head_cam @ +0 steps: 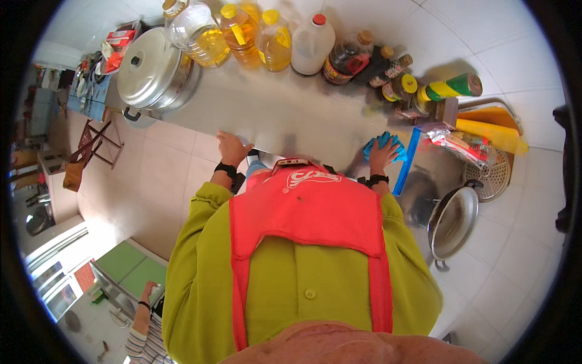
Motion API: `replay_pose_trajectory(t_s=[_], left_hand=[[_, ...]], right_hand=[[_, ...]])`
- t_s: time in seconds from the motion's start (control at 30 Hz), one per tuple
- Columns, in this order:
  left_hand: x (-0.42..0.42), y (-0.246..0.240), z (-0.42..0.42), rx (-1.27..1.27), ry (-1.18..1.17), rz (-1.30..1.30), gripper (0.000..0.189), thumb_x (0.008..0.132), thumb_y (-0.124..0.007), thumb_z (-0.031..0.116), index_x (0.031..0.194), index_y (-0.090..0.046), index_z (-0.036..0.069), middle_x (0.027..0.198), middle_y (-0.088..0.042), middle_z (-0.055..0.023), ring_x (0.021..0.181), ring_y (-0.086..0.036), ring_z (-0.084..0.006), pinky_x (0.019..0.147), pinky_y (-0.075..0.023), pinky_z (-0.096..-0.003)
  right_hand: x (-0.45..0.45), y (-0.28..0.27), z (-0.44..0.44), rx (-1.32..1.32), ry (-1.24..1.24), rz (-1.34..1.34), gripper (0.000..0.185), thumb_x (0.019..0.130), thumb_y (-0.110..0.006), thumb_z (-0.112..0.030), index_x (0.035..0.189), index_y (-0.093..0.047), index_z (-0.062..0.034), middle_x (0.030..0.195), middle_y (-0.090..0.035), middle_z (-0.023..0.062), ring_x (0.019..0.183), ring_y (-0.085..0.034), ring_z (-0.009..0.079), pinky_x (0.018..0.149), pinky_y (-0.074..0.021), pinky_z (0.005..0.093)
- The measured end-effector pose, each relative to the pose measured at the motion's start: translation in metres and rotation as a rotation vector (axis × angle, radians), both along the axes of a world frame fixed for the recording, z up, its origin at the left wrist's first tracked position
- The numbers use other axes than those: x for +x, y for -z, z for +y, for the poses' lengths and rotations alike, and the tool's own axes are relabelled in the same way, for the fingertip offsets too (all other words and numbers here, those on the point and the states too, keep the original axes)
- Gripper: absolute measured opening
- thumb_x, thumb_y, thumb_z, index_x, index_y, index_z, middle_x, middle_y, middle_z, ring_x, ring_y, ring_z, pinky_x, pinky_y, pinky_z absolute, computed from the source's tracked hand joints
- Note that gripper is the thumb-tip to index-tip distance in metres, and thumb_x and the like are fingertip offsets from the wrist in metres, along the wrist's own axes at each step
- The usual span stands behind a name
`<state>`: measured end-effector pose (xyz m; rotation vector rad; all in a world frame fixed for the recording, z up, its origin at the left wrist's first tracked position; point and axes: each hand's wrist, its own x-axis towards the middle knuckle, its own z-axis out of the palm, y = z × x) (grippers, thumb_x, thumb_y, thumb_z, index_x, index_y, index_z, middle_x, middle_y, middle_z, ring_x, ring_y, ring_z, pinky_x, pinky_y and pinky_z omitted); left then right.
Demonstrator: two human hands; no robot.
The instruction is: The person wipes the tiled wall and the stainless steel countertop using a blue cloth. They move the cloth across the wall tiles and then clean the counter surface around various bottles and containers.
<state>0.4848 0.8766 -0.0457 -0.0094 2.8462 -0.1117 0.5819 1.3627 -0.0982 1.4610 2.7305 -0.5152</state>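
My right hand [383,154] presses on a crumpled blue cloth [396,144] at the right part of a metal countertop [273,109], beside a blue edge strip. My left hand [233,148] rests at the counter's near edge with its fingers spread and holds nothing. A large lidded steel pot [152,68] stands at the counter's left end. Along the wall stand oil bottles with yellow caps [274,43], a whitish plastic jug with a red cap [313,45] and dark sauce bottles [348,57].
Right of the blue strip lie plastic packets [464,143] and a perforated metal disc [487,175]; a wok [454,223] is beside them. A folding stool [93,150] stands on the floor at left. Another person's arm [142,314] shows at a green-topped counter [132,268], lower left.
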Motion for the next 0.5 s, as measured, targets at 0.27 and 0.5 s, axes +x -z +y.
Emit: replay_pose_trajectory(t_s=[0.27,0.5], left_hand=[[0.009,-0.021,-0.051,0.368,0.032,0.036,0.061,0.079,-0.072,0.045,0.115,-0.061,-0.003,0.13,-0.052,-0.0245,0.12,-0.051,-0.0379,0.096,-0.0463,-0.0399],[-0.003,0.001,-0.131,0.85,-0.132,0.176,0.034,0.087,-0.067,0.032,0.106,-0.068,0.005,0.106,-0.068,-0.0114,0.099,-0.065,-0.0287,0.084,-0.052,-0.0373]], right_hand=[[-0.065,-0.008,-0.083,-0.039,-0.13,-0.021,0.081,0.087,-0.057,-0.054,0.151,-0.027,-0.0151,0.16,-0.009,0.0181,0.142,-0.008,0.0512,0.106,-0.0193,0.07],[-0.134,-0.013,-0.217,-0.051,-0.388,0.037,0.081,0.086,-0.058,-0.05,0.15,-0.028,-0.0118,0.158,-0.011,0.0221,0.141,-0.007,0.0545,0.105,-0.017,0.0717]])
